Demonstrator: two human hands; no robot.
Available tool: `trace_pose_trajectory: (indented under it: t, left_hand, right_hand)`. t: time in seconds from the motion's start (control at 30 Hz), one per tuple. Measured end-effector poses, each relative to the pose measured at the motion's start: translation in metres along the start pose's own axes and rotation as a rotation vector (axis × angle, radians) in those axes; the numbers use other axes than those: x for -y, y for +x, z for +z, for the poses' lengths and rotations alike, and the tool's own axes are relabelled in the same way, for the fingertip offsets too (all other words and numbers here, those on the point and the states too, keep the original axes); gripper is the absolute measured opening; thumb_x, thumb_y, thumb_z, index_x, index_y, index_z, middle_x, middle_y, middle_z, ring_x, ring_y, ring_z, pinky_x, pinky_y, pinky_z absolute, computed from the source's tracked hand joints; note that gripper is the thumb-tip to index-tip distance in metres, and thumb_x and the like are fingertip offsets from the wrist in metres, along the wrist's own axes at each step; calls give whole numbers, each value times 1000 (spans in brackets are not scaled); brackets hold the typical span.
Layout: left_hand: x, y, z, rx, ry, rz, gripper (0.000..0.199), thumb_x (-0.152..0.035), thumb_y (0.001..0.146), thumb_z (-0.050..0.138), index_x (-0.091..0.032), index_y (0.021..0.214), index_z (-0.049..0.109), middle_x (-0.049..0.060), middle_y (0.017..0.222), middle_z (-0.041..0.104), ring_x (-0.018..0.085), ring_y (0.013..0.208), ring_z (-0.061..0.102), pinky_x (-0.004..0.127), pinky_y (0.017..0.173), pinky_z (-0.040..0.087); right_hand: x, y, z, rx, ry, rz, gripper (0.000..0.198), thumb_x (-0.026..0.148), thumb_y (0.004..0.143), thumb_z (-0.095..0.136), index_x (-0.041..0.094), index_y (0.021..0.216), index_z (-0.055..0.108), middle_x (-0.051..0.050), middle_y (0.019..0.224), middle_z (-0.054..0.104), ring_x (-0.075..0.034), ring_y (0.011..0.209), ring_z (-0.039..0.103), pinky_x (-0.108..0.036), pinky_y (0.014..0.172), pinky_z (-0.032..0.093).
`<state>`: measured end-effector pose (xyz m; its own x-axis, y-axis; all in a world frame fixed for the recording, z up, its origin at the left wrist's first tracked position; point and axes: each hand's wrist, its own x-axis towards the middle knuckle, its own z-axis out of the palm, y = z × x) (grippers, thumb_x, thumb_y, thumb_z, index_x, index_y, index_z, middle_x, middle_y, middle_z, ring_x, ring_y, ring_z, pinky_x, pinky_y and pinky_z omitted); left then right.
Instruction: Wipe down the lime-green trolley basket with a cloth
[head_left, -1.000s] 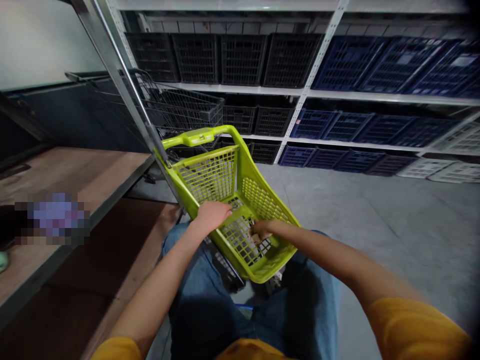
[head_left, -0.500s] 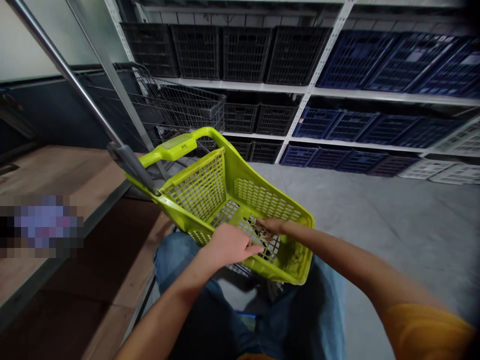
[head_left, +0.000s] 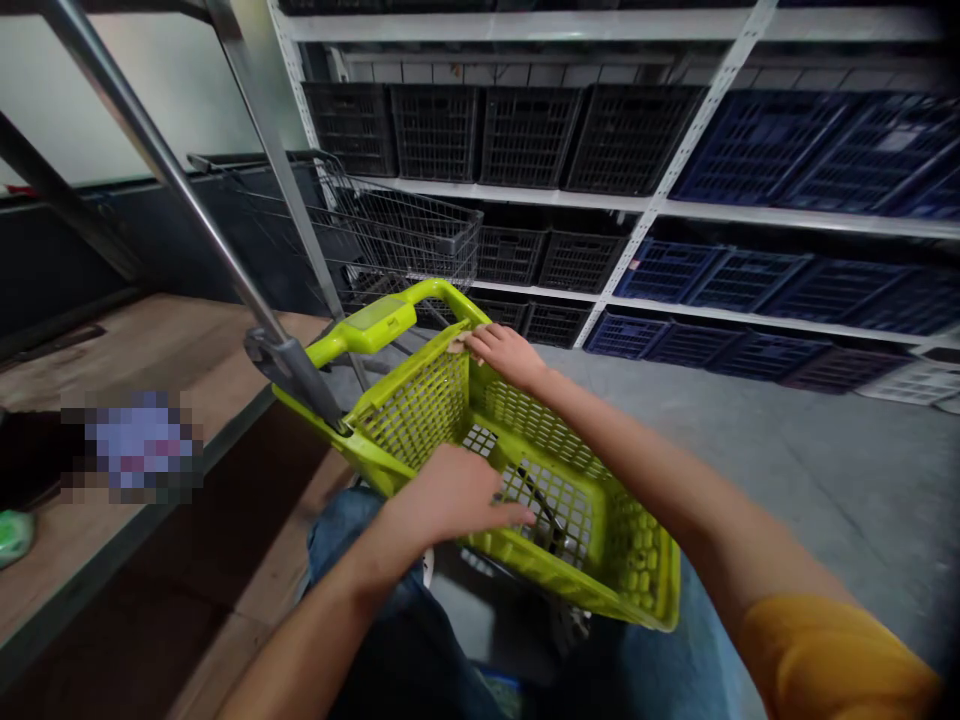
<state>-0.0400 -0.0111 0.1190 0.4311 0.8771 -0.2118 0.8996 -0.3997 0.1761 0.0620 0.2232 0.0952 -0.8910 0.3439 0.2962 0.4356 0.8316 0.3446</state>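
A lime-green plastic shopping cart (head_left: 517,545) with a lattice basket stands between my knees. My left hand (head_left: 454,490) is closed over its near rim, thumb pointing right above the basket; the curled fingers are mostly hidden. At the far corner beside the handle (head_left: 379,325), my right hand (head_left: 506,352) presses a small beige cloth (head_left: 459,343) against the top edge of the back grid. Its fingers lie closed over the cloth, which is mostly covered. Through the floor lattice, dark parts show underneath.
To the left is a wooden shelf (head_left: 217,330) with a metal edge and a blurred-out item. A grey wire cart (head_left: 420,235) stands behind. White racks (head_left: 637,235) hold black crates (head_left: 532,135) and blue crates (head_left: 757,150). Grey floor (head_left: 795,460) extends right.
My right hand has moved with the cloth from the basket floor up to the far back corner. My left hand stays at the near rim. The view has shifted slightly.
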Motion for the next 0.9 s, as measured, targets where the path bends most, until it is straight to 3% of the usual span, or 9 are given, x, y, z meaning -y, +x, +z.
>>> trace_pose_trajectory:
  t: [0.13, 0.3, 0.43, 0.5, 0.6, 0.67, 0.77, 0.83, 0.9]
  left_hand:
    - [18, -8, -5, 119, 62, -166, 83, -81, 85, 25, -18, 85, 78, 16, 79, 75, 31, 81, 72, 37, 70, 49]
    - [14, -9, 11, 117, 49, -204, 87, -86, 81, 28, -16, 87, 79, 17, 76, 74, 33, 78, 72, 40, 70, 51]
    - [15, -9, 12, 118, 57, -205, 89, -87, 79, 27, -15, 84, 79, 18, 74, 73, 34, 78, 72, 39, 68, 51]
    - [16, -9, 10, 122, 61, -195, 88, -86, 81, 26, -14, 83, 79, 18, 73, 73, 34, 78, 72, 39, 68, 51]
    - [16, -9, 9, 132, 59, -186, 86, -83, 83, 26, -15, 83, 79, 18, 73, 73, 34, 77, 72, 40, 68, 51]
    - [15, -9, 9, 139, 63, -191, 85, -83, 83, 28, -16, 84, 79, 17, 74, 73, 33, 77, 72, 40, 68, 51]
    - [14, -9, 9, 141, 73, -199, 83, -82, 84, 27, -17, 85, 79, 17, 75, 73, 32, 77, 72, 40, 69, 52]
    - [13, -9, 9, 139, 85, -195, 84, -81, 85, 26, -16, 85, 80, 18, 75, 73, 32, 77, 72, 39, 68, 51]
    - [13, -10, 8, 137, 102, -189, 84, -81, 85, 27, -16, 85, 80, 18, 74, 73, 33, 77, 72, 39, 67, 51]
  right_hand:
    - [4, 0, 47, 68, -72, 27, 36, 15, 99, 36, 4, 127, 55, -22, 126, 56, -31, 118, 45, -44, 98, 41]
    - [47, -65, 129, 332, -23, -21, 35, 12, 96, 40, 6, 121, 64, -21, 121, 62, -29, 115, 52, -41, 96, 47]
    - [68, -110, 160, 473, 40, -102, 31, 12, 93, 46, 9, 113, 71, -19, 115, 67, -30, 127, 49, -42, 102, 45]
    - [67, -114, 157, 515, 69, -126, 31, 10, 94, 46, 8, 110, 72, -19, 112, 69, -29, 128, 49, -41, 101, 46]
    - [48, -97, 129, 476, 85, -124, 34, 12, 97, 40, 8, 115, 68, -19, 115, 67, -28, 122, 52, -39, 98, 46]
    - [29, -77, 99, 366, 56, -60, 37, 15, 99, 37, 9, 125, 62, -20, 124, 62, -28, 117, 52, -40, 97, 46]
    - [4, -54, 60, 132, -17, 103, 45, 17, 99, 36, 8, 142, 47, -20, 149, 44, -31, 126, 42, -45, 106, 38]
    - [-1, -52, 50, 88, -36, 107, 46, 17, 99, 37, 8, 144, 44, -19, 155, 37, -32, 131, 37, -46, 107, 35]
    - [4, -64, 56, 145, -39, 43, 45, 15, 99, 36, 6, 141, 48, -21, 152, 40, -32, 128, 40, -44, 102, 38]
